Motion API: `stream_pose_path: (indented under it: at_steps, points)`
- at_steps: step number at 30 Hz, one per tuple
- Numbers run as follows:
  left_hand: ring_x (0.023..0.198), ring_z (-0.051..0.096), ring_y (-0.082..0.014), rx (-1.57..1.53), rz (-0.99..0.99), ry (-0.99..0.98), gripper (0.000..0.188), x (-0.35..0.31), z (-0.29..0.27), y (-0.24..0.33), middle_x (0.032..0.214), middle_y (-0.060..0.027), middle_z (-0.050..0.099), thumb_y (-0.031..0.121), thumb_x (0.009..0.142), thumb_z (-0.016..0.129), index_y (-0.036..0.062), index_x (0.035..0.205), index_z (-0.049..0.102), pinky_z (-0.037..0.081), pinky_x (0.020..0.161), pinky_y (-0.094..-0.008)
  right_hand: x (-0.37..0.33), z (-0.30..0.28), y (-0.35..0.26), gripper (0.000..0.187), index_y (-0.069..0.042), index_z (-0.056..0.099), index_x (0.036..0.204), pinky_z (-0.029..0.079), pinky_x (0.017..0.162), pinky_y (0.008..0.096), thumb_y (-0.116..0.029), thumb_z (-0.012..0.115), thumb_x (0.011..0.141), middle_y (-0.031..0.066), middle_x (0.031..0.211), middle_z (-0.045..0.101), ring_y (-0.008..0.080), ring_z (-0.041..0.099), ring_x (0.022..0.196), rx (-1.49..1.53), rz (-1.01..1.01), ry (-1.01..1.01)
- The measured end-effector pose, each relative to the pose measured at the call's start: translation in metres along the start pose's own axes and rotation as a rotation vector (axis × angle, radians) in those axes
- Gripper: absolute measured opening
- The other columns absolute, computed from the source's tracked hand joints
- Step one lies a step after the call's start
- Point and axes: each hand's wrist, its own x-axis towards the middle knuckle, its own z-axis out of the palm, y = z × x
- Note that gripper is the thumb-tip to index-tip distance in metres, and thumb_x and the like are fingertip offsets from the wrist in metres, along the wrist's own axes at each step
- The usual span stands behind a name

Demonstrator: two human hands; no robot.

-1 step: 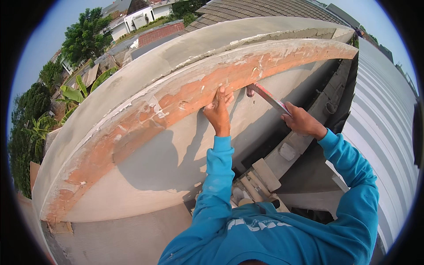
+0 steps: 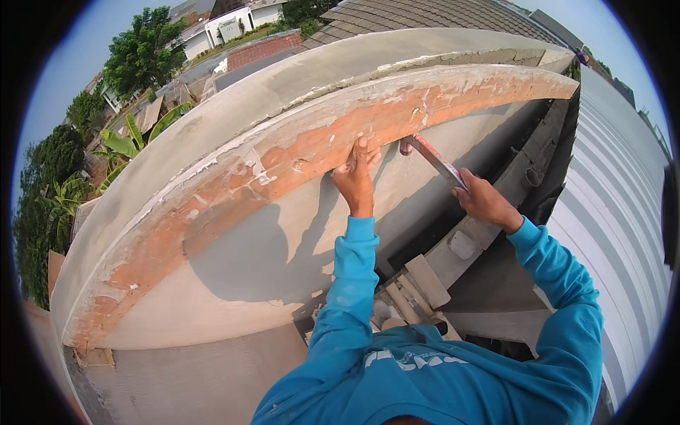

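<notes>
A long curved board (image 2: 319,152), orange-brown and smeared with dried cement, runs along the inner side of the pale curved wall. My left hand (image 2: 358,173) grips its lower edge, thumb on the front face and fingers curled behind. To the right, my right hand (image 2: 485,200) is closed round the handle of a hammer (image 2: 440,161) with a worn red and silver shaft. The hammer's dark head (image 2: 406,146) is up at the board's lower edge, just right of my left hand; whether it touches is unclear.
The plastered curved wall (image 2: 234,99) rises beyond the board. Below lie a ledge with concrete pieces (image 2: 427,280) and a small round container (image 2: 531,177). Corrugated metal roofing (image 2: 609,234) slopes away at right. Trees (image 2: 145,53) and a tiled roof (image 2: 404,21) stand farther off.
The view has shifted slightly. Both hands keep their grips, and the hammer head stays by the board's lower edge.
</notes>
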Motion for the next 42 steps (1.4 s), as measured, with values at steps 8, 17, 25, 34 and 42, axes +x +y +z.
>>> stream_pose_path:
  at_steps: [8,17,25,34,42]
  points:
    - [0.113,0.059,-0.0247,-0.110,-0.060,-0.001,0.057,0.002,-0.005,0.001,0.124,-0.0153,0.058,0.029,0.086,0.076,-0.0067,0.125,0.054,0.055,0.094,-0.0466,0.001,0.000,-0.010,0.025,0.003,0.043,0.106,0.043,0.072,0.0542,-0.019,0.053,0.095,0.0327,0.085,0.060,0.0522,0.058,0.087,0.082,0.065,-0.024]
    - [0.120,0.054,-0.0240,-0.217,-0.098,-0.076,0.059,-0.001,-0.010,-0.005,0.125,-0.0109,0.056,0.028,0.084,0.078,0.0053,0.130,0.050,0.048,0.100,-0.0526,-0.001,0.037,0.010,0.020,-0.002,0.039,0.106,0.043,0.065,0.0534,-0.013,0.052,0.096,0.0324,0.080,0.057,0.0536,0.056,0.083,0.110,-0.047,0.122]
    - [0.120,0.053,-0.0225,-0.237,-0.079,-0.054,0.058,0.004,-0.012,-0.005,0.127,-0.0103,0.055,0.030,0.085,0.077,0.0048,0.129,0.050,0.046,0.101,-0.0535,0.001,0.022,0.010,0.022,-0.001,0.043,0.108,0.044,0.068,0.0512,-0.015,0.054,0.095,0.0268,0.078,0.057,0.0497,0.057,0.078,0.099,-0.058,0.076]
    - [0.120,0.053,-0.0237,-0.254,-0.109,-0.039,0.060,-0.002,-0.001,-0.001,0.129,-0.0142,0.053,0.031,0.086,0.076,-0.0056,0.126,0.051,0.044,0.106,-0.0523,-0.035,0.093,0.000,0.035,-0.002,0.049,0.094,0.045,0.054,0.0342,-0.036,0.052,0.100,0.0038,0.067,0.050,0.0153,0.054,0.056,0.624,0.352,-0.296]
    - [0.120,0.054,-0.0260,-0.186,-0.158,-0.108,0.066,0.004,-0.020,0.009,0.130,-0.0181,0.052,0.034,0.088,0.072,-0.0126,0.128,0.048,0.040,0.110,-0.0480,-0.104,0.230,0.018,0.035,-0.002,0.057,0.101,0.044,0.046,0.0265,-0.036,0.062,0.096,0.0033,0.070,0.056,0.0114,0.052,0.048,0.753,0.197,0.081]
